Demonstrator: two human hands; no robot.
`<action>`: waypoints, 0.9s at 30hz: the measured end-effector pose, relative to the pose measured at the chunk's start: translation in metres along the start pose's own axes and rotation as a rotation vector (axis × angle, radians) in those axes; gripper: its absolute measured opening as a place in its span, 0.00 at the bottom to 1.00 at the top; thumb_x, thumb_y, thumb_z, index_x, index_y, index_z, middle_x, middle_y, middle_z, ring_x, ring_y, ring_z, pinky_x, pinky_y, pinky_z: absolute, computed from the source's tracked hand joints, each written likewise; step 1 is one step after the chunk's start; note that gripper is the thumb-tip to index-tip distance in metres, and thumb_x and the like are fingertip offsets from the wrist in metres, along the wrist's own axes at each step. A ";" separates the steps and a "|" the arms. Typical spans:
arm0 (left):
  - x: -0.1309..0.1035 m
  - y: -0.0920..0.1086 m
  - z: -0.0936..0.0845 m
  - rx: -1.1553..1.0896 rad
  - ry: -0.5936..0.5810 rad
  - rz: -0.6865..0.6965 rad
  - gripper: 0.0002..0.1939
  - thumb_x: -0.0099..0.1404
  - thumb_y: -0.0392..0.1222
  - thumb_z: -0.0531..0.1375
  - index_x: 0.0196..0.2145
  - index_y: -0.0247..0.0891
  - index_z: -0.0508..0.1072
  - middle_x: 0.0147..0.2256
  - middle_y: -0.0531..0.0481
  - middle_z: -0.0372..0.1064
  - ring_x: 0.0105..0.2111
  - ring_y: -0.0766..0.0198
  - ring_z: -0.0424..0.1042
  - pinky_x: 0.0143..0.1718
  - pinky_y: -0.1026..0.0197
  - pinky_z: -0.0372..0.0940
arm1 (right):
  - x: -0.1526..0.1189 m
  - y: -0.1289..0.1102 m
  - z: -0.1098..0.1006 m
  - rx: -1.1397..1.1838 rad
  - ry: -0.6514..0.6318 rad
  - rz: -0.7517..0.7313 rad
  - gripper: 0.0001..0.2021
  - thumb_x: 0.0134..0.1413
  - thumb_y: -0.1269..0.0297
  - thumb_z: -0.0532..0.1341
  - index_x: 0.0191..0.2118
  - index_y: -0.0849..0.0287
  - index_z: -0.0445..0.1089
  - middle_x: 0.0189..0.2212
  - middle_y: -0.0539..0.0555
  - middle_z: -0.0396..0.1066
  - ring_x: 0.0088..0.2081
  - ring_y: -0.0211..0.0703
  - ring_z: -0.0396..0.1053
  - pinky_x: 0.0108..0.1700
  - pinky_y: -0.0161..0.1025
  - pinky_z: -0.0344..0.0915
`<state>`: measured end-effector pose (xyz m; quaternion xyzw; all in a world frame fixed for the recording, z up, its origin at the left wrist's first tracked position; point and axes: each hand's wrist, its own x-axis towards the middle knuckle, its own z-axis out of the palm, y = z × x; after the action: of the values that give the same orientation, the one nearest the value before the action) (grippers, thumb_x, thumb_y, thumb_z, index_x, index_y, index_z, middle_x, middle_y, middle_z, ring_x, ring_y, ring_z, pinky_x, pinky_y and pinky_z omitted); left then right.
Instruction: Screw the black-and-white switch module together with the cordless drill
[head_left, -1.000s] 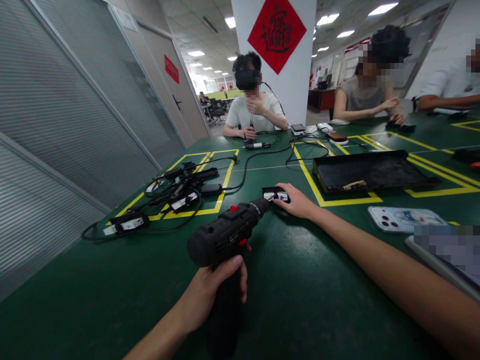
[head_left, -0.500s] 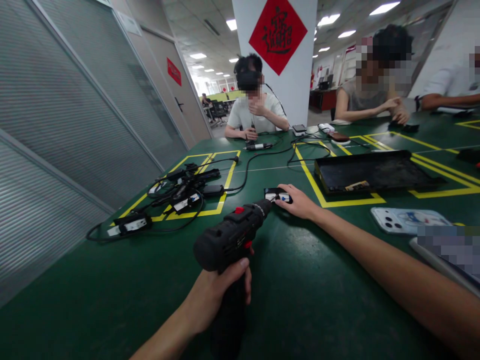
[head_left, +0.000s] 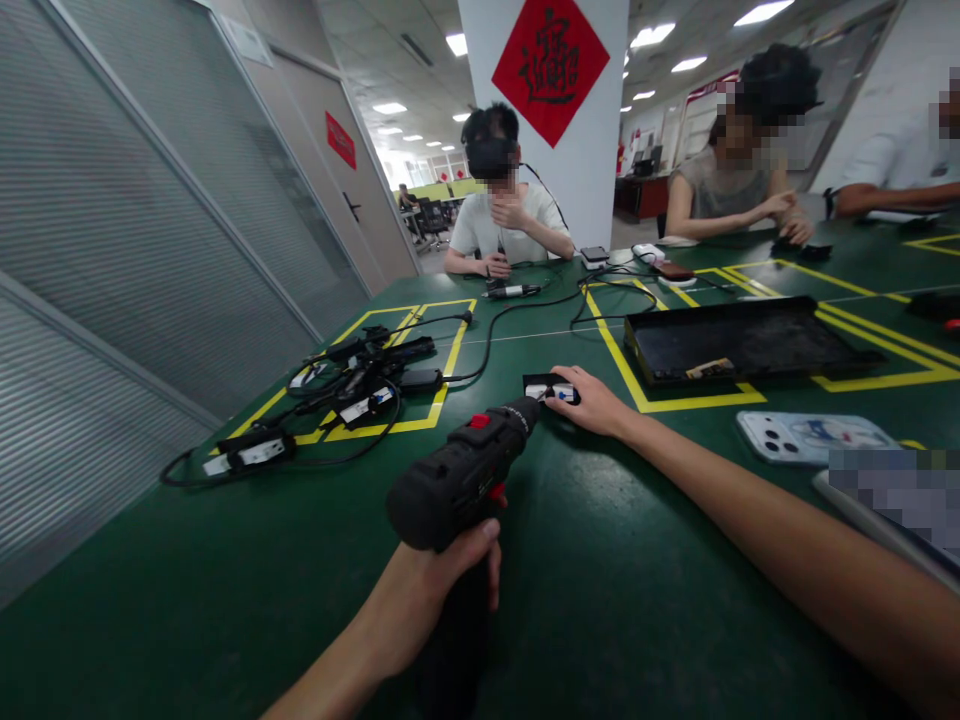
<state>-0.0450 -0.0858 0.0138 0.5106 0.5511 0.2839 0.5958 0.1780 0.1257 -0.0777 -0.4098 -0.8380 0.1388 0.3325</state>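
Observation:
My left hand (head_left: 431, 590) is wrapped round the grip of a black cordless drill (head_left: 457, 480) with red switches. The drill points forward, away from me, and its chuck end meets a small black block with a white face (head_left: 535, 391) on the green table. Whether the bit touches the block cannot be made out. My right hand (head_left: 589, 402) grips that block from its right side, fingers over its top and front, hiding part of it. To the left lies a pile of black adapters and cables (head_left: 367, 385), some with white faces like this block.
A black tray (head_left: 735, 340) with a small yellowish piece stands at the right, inside yellow tape. Nearer are a phone in a light blue case (head_left: 817, 437) and another device (head_left: 885, 510). A cable (head_left: 491, 350) crosses the table's middle. Other people sit opposite.
The view has shifted slightly, so the table things sit a little further left. My hands, the drill and the block keep the same arrangement.

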 end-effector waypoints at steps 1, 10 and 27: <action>0.000 -0.001 -0.001 -0.005 -0.002 0.004 0.21 0.63 0.53 0.53 0.23 0.33 0.69 0.24 0.48 0.66 0.24 0.61 0.67 0.29 0.57 0.62 | 0.000 0.000 0.000 0.001 0.002 0.001 0.27 0.54 0.50 0.56 0.57 0.57 0.57 0.46 0.58 0.63 0.47 0.49 0.65 0.51 0.45 0.61; 0.003 -0.008 0.002 -0.260 0.009 0.064 0.18 0.63 0.50 0.53 0.43 0.33 0.69 0.21 0.52 0.65 0.20 0.61 0.67 0.25 0.57 0.61 | 0.000 0.001 -0.001 0.028 0.004 -0.008 0.26 0.54 0.51 0.57 0.56 0.56 0.58 0.45 0.57 0.63 0.46 0.48 0.65 0.50 0.45 0.61; 0.002 -0.002 0.011 -0.233 0.083 0.088 0.28 0.64 0.48 0.53 0.58 0.37 0.52 0.20 0.55 0.65 0.19 0.61 0.67 0.24 0.58 0.61 | 0.002 0.003 -0.001 0.070 -0.022 0.018 0.25 0.54 0.52 0.57 0.56 0.54 0.57 0.47 0.57 0.63 0.47 0.48 0.65 0.50 0.45 0.60</action>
<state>-0.0346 -0.0879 0.0098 0.4495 0.5157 0.3926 0.6147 0.1796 0.1284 -0.0773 -0.4038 -0.8325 0.1757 0.3363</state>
